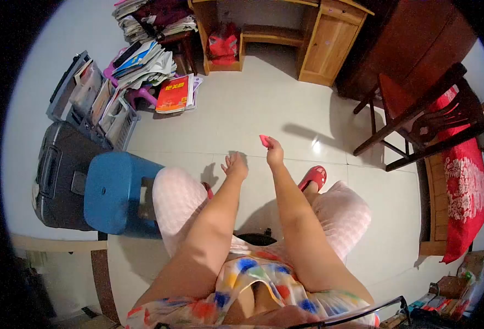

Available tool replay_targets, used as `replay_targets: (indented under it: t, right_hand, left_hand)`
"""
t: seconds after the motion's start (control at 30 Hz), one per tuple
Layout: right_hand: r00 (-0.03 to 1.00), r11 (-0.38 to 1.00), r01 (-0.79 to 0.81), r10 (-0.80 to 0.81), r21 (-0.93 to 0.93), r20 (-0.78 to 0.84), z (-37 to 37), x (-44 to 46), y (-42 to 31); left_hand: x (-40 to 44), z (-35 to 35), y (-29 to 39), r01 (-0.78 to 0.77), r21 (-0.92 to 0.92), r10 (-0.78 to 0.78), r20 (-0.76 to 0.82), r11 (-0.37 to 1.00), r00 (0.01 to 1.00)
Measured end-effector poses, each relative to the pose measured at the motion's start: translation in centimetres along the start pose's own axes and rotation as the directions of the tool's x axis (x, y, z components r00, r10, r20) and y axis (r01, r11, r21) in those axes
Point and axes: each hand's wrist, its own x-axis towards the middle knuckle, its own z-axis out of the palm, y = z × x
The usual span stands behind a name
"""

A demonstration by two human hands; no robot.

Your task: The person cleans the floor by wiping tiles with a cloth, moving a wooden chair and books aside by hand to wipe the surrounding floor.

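Observation:
Both of my hands reach forward over the tiled floor, apart from each other. My right hand pinches a small pink-red object between thumb and fingers; what the object is cannot be made out. To its left is my left hand, with its fingers spread and nothing in it. Below the hands are my knees in pale pink checked trousers, and a red slipper shows on my right foot.
A blue stool and a black case stand at the left, below a crate of papers. Books lie further up. A wooden desk is at the back, a dark chair at the right.

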Motion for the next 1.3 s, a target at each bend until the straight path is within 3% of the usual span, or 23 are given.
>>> replay_targets:
  t: [0.03, 0.07, 0.17, 0.2, 0.3, 0.43, 0.47, 0.6, 0.7, 0.73, 0.8, 0.87, 0.97, 1.0, 1.1, 1.13, 1.2, 1.23, 1.3]
  right_hand:
    - [1.000, 1.000, 0.019, -0.020, -0.018, -0.023, 0.2, -0.3, 1.0]
    - [0.997, 0.995, -0.050, 0.055, 0.081, -0.057, 1.7, -0.3, 4.0]
    - [0.997, 1.000, -0.004, 0.004, 0.001, -0.078, -0.5, -1.1, 2.2]
    - [0.998, 0.992, -0.003, -0.005, -0.126, -0.058, -1.1, -1.2, 2.4]
    - [0.984, 0.981, -0.160, 0.150, -0.112, -0.093, -1.9, -1.5, 5.3]
    - [0.957, 0.981, -0.184, 0.194, 0.066, -0.216, -2.8, -1.9, 12.4]
    - [0.949, 0.952, -0.280, 0.256, -0.121, -0.182, -4.8, -2.5, 12.7]
    - [0.846, 0.900, -0.368, 0.428, 0.231, -0.319, -8.9, -3.7, 17.5]
    - [0.826, 0.881, -0.469, 0.411, -0.067, -0.386, -12.9, -4.1, 23.0]
    - [0.735, 0.823, -0.484, 0.566, 0.297, -0.373, -14.2, -3.5, 24.0]
    - [0.672, 0.746, -0.423, 0.639, 0.514, -0.374, -16.3, -2.5, 26.2]
    - [0.735, 0.884, -0.393, 0.468, 0.254, -0.490, -18.1, -2.4, 31.2]
    - [0.636, 0.815, -0.401, 0.576, 0.419, -0.513, -21.2, 0.9, 30.4]
    - [0.736, 0.928, -0.355, 0.353, 0.116, -0.577, -22.3, -0.2, 35.9]
    - [0.658, 0.765, -0.182, 0.561, 0.618, -0.502, -24.1, 1.9, 38.3]
    - [0.654, 0.823, -0.566, 0.487, 0.053, -0.579, -25.0, 3.4, 32.1]
    - [0.706, 0.802, -0.580, 0.406, -0.143, -0.581, -25.2, 3.7, 33.1]
    - [0.734, 0.782, -0.576, 0.367, -0.237, -0.572, -25.1, 3.9, 33.6]
    - [0.692, 0.856, -0.515, 0.450, 0.051, -0.564, -23.7, 4.4, 34.2]
  left_hand:
    - [-0.3, 0.3, -0.1, 0.000, -0.002, 0.000, 0.021, 1.000, 1.000]
    - [-0.6, 0.7, -0.2, -0.001, -0.001, 0.001, 0.042, 1.000, 0.999]
    - [0.4, 3.6, -2.3, 0.023, 0.018, -0.026, 0.150, 1.000, 0.988]
    - [0.7, 4.4, -3.0, 0.036, 0.004, -0.036, 0.199, 0.999, 0.979]
    - [0.6, 5.8, -3.8, 0.039, 0.015, -0.042, 0.265, 0.999, 0.963]
    - [3.8, 9.7, -4.3, 0.056, 0.154, -0.096, 0.267, 0.986, 0.959]
    - [4.0, 10.1, -3.9, 0.034, 0.181, -0.079, 0.246, 0.983, 0.966]
    - [8.5, 12.8, -4.8, -0.051, 0.310, -0.002, 0.168, 0.949, 0.986]
    - [11.6, 12.6, -5.2, 0.044, 0.292, -0.100, 0.180, 0.955, 0.979]
    - [12.4, 12.6, -5.6, 0.125, 0.243, -0.161, 0.135, 0.962, 0.978]
    - [13.6, 11.3, -6.1, 0.181, 0.251, -0.218, 0.129, 0.951, 0.967]
    - [14.8, 10.7, -6.1, 0.211, 0.237, -0.249, 0.146, 0.948, 0.957]
    - [15.1, 11.3, -6.8, 0.224, 0.228, -0.267, 0.178, 0.948, 0.947]
    - [14.7, 11.4, -6.4, 0.218, 0.252, -0.267, 0.177, 0.943, 0.947]
    - [14.8, 12.1, -6.2, 0.228, 0.291, -0.284, 0.168, 0.929, 0.944]
    - [15.0, 12.3, -6.4, 0.238, 0.300, -0.296, 0.164, 0.924, 0.941]
    - [15.0, 11.6, -5.5, 0.222, 0.350, -0.303, 0.197, 0.910, 0.932]
    - [15.0, 11.3, -5.2, 0.216, 0.373, -0.309, 0.210, 0.902, 0.927]
    - [15.1, 11.8, -5.7, 0.195, 0.370, -0.280, 0.194, 0.908, 0.940]
